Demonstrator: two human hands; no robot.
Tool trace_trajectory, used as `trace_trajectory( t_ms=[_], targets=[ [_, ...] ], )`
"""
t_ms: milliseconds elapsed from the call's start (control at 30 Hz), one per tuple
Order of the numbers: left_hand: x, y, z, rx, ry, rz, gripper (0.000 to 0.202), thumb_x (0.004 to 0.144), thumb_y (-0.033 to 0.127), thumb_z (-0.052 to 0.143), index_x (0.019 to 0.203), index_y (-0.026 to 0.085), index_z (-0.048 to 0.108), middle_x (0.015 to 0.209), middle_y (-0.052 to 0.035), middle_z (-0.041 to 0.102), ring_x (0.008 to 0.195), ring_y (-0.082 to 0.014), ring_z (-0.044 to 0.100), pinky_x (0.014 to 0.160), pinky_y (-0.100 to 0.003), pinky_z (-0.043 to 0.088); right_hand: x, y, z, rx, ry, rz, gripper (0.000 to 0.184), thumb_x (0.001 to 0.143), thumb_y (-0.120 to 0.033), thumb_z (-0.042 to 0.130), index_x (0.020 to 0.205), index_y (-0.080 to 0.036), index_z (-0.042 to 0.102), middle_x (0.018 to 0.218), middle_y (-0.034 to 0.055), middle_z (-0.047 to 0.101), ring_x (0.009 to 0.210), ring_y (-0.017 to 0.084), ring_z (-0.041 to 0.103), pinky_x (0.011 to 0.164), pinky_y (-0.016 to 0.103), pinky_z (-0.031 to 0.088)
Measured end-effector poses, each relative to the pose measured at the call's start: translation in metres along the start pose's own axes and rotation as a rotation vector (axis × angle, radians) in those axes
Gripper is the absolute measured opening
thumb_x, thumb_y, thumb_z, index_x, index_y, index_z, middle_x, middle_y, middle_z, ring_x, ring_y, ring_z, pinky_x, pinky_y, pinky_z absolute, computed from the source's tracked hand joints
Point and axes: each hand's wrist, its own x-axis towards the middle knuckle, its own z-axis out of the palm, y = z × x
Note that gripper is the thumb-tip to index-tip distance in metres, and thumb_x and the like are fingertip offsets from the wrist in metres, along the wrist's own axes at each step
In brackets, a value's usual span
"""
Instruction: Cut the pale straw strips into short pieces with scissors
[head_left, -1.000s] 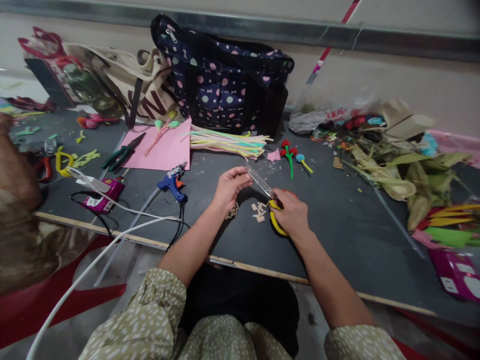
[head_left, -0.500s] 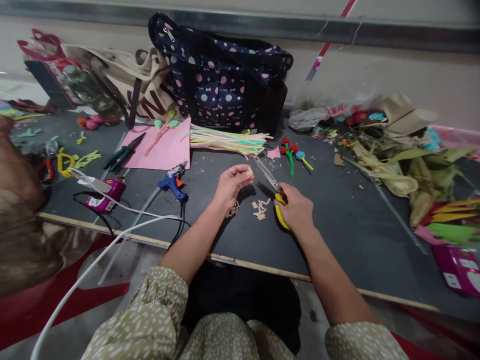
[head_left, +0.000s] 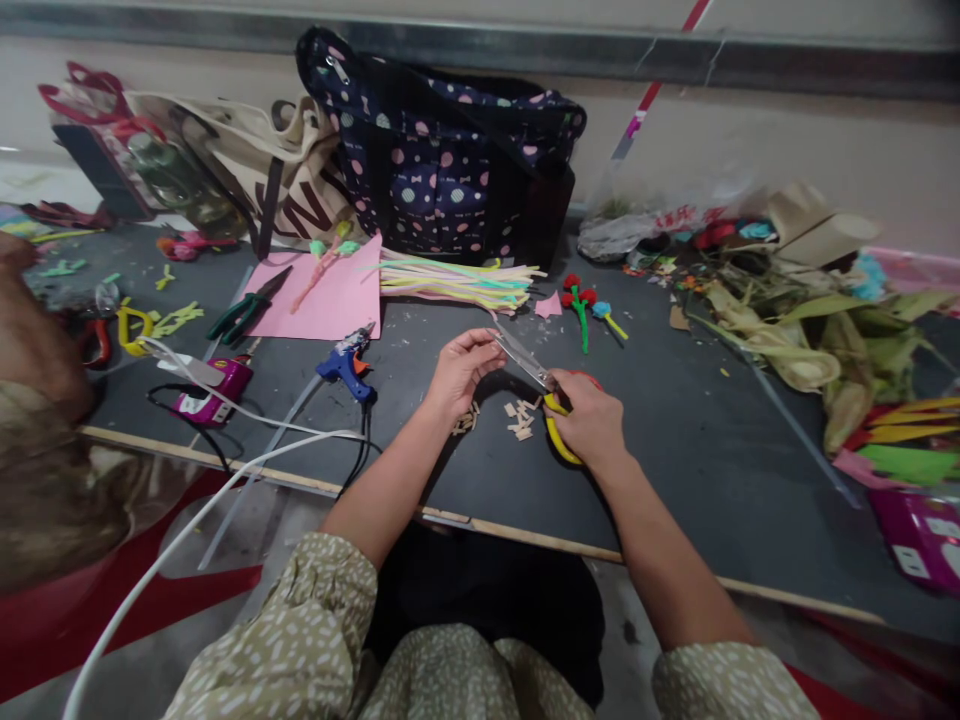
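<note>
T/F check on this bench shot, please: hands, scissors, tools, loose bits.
1. The right hand holds the scissors. True.
2. Small tan pieces lie on the dark table. True.
3. The left hand is flat on the table. False: it is curled, close to the scissors.
4. The blue glue gun lies right of the scissors. False: it lies left of the left hand.
5. The green-handled pliers lie partly over the pink sheet. True.

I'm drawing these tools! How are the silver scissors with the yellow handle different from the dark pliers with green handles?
The scissors are held in the right hand; the pliers lie with their tip over the flat pink sheet. The scissors have shiny silver blades; the pliers have dark jaws. In the picture, the scissors point up and left, the pliers up and right. Both have coloured handles.
</note>
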Motion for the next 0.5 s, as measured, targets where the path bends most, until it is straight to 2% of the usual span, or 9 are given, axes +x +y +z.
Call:
trace_trajectory(
  t_ms=[500],
  targets=[
    [-0.001, -0.0002, 0.0002, -0.002, -0.012, -0.012, 0.028, 0.055, 0.02, 0.083, 0.077, 0.015, 0.065, 0.067, 0.0011, 0.067, 0.063, -0.0106, 0.065, 0.07, -0.026, 0.054, -0.0014, -0.0005, 0.0029, -0.026, 0.042, 0.014, 0.029, 0.08, -0.026, 0.051, 0.105, -0.022, 0.066, 0.086, 0.0028, 0.068, 0.074, 0.014, 0.06, 0.061, 0.023, 0.038]
  ],
)
